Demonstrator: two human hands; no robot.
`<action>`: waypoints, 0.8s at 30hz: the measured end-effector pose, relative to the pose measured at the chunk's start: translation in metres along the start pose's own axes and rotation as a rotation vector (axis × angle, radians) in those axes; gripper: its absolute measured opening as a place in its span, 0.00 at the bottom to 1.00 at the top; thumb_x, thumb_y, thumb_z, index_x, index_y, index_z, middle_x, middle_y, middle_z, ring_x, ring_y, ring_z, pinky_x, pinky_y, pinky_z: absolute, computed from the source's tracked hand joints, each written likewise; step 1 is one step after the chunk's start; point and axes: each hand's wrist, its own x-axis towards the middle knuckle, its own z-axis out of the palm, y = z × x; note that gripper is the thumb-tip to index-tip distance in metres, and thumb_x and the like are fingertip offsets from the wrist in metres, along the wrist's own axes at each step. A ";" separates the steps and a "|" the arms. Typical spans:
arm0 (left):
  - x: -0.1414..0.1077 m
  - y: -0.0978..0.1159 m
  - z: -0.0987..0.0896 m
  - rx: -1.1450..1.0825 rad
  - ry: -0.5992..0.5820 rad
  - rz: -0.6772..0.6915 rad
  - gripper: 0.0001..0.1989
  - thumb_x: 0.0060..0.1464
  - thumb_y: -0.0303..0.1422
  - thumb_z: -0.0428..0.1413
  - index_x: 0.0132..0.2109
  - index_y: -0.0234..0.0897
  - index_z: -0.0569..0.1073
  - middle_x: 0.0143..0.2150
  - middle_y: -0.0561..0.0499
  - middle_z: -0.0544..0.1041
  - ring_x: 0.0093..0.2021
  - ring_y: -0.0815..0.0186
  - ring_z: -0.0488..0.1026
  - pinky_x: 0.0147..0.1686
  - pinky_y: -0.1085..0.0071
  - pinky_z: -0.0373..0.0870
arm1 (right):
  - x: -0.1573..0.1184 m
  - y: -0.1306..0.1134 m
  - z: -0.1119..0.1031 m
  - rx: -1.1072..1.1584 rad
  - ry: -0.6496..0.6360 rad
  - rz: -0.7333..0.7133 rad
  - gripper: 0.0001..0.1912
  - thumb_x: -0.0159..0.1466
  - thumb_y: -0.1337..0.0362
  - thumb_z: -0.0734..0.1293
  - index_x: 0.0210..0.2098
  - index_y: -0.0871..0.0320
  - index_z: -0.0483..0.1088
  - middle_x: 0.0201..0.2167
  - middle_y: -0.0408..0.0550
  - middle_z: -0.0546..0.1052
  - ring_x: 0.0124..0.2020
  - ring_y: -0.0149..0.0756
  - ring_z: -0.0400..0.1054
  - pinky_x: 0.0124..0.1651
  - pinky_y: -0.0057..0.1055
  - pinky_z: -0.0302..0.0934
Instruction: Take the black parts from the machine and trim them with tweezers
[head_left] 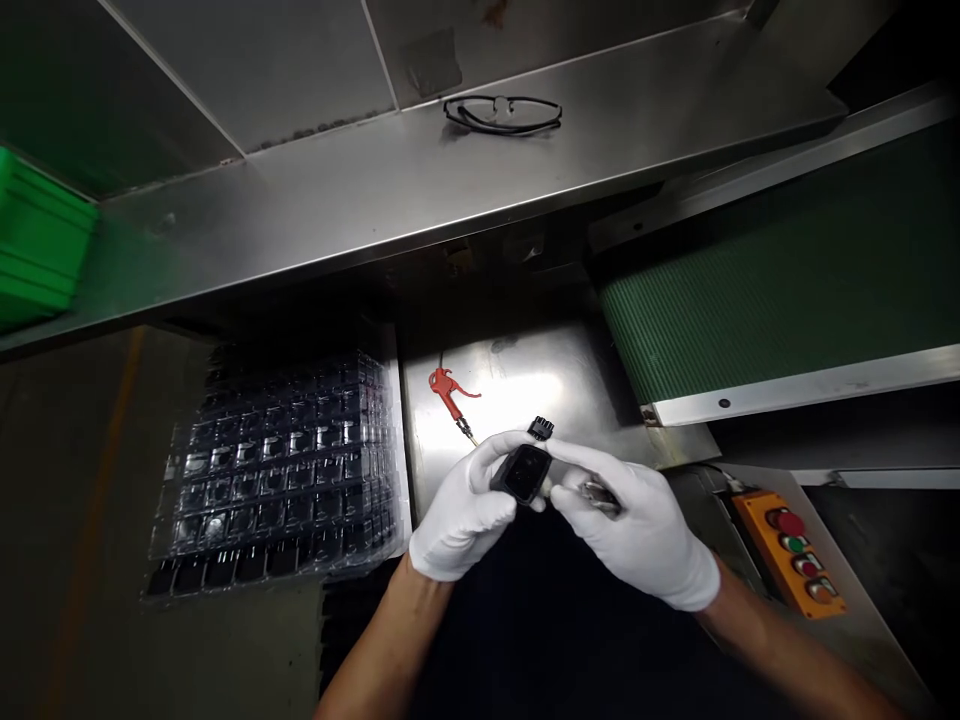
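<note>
Apparently to keep its face in view, a black case (526, 473) was clamped in the left hand (469, 515) near the counter (495, 365), the right hand (637, 520) at its edge, grip indeterminable.

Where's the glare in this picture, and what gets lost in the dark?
Head view: strong glare on the metal tabletop beside the red air gun; head view: small glints on the clear plastic trays; head view: deep shadow under the steel shelf, hiding detail.
</note>
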 end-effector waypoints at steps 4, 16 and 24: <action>0.002 -0.006 -0.003 -0.106 -0.046 0.025 0.31 0.45 0.42 0.74 0.54 0.36 0.78 0.38 0.45 0.81 0.37 0.63 0.75 0.41 0.68 0.71 | 0.004 -0.005 0.000 0.019 0.017 -0.028 0.21 0.73 0.74 0.66 0.64 0.58 0.67 0.31 0.38 0.74 0.28 0.26 0.70 0.43 0.23 0.75; -0.006 0.008 -0.012 0.229 -0.032 -0.041 0.34 0.34 0.27 0.78 0.52 0.45 0.80 0.56 0.49 0.80 0.55 0.57 0.76 0.53 0.68 0.73 | 0.008 -0.002 -0.008 -0.309 -0.161 -0.180 0.16 0.70 0.73 0.64 0.56 0.58 0.70 0.33 0.36 0.77 0.28 0.27 0.72 0.29 0.30 0.63; -0.006 0.011 -0.010 0.248 -0.001 -0.021 0.33 0.34 0.25 0.78 0.50 0.47 0.82 0.55 0.51 0.81 0.53 0.58 0.78 0.52 0.68 0.76 | 0.000 -0.009 0.000 -0.231 -0.210 -0.170 0.09 0.71 0.72 0.63 0.50 0.59 0.69 0.30 0.36 0.73 0.27 0.26 0.67 0.28 0.30 0.57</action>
